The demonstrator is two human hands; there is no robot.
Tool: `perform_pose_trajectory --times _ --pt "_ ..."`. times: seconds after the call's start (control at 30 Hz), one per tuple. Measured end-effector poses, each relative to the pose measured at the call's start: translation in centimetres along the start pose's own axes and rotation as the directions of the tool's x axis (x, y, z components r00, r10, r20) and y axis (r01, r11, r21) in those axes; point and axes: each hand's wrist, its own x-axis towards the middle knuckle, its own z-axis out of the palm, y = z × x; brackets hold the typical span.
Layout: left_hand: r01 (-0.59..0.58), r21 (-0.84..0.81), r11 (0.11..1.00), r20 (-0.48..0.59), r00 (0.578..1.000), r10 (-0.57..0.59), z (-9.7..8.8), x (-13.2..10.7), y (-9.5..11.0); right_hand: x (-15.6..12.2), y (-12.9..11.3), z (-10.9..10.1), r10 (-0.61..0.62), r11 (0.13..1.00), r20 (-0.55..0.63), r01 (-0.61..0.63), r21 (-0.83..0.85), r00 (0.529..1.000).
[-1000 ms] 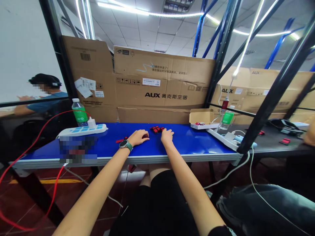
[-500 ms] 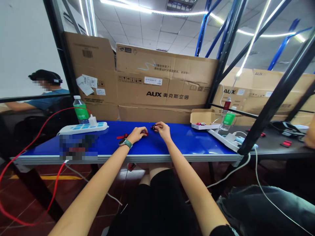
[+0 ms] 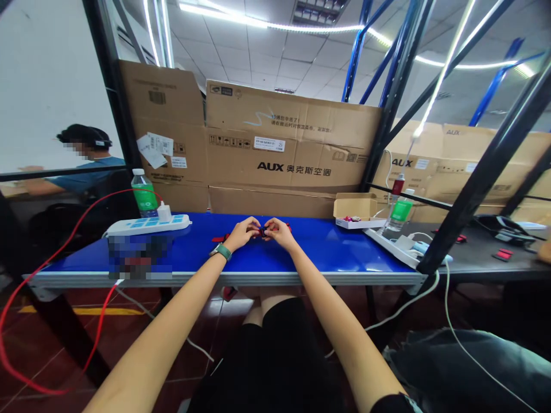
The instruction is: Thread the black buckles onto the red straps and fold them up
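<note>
My left hand (image 3: 242,233), with a watch on its wrist, is closed in a pinch on a red strap, mostly covered by the fingers. Facing it, my right hand (image 3: 279,234) pinches a small black piece (image 3: 263,232), perhaps a buckle. The strap and the black piece meet between my fingertips, just above the blue tabletop (image 3: 318,246). To the left of my left hand lies another red strap-like piece (image 3: 221,238). A bit of red shows behind my right hand, too covered to make out.
At the left stand a power strip (image 3: 148,225) and a water bottle (image 3: 144,195). An open carton (image 3: 356,209) with small items and a second bottle (image 3: 400,212) are at the right. Large cardboard (image 3: 293,149) closes off the back. A person (image 3: 88,166) sits beyond the left post.
My right hand has moved left with the black piece, bringing it up against the red strap in my left hand. The view has shifted slightly.
</note>
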Motion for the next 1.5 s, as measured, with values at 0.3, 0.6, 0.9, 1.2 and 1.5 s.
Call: perform_pose_trajectory --times 0.3,0.6,0.9,1.2,1.5 --pt "0.057 -0.024 0.998 0.035 0.998 -0.056 0.0 -0.1 0.0 -0.3 0.9 0.0 0.062 0.994 0.083 -0.054 -0.097 0.995" --pt "0.026 0.135 0.99 0.057 0.998 -0.034 0.0 -0.5 0.6 0.0 0.7 -0.1 -0.028 0.892 0.017 0.032 -0.451 0.999" --pt "-0.16 0.267 0.95 0.158 0.98 0.12 0.3 -0.6 1.3 0.0 1.0 -0.3 0.143 0.962 -0.025 -0.145 -0.231 0.989" --pt "-0.218 0.431 0.876 0.14 0.975 0.173 0.5 -0.7 1.5 -0.1 0.6 0.6 0.169 0.962 -0.089 -0.184 -0.202 0.982" --pt "-0.003 0.651 0.759 0.059 0.997 -0.047 -0.3 -0.9 0.0 -0.6 0.1 -0.7 0.033 0.847 -0.521 -0.3 -0.439 0.853"
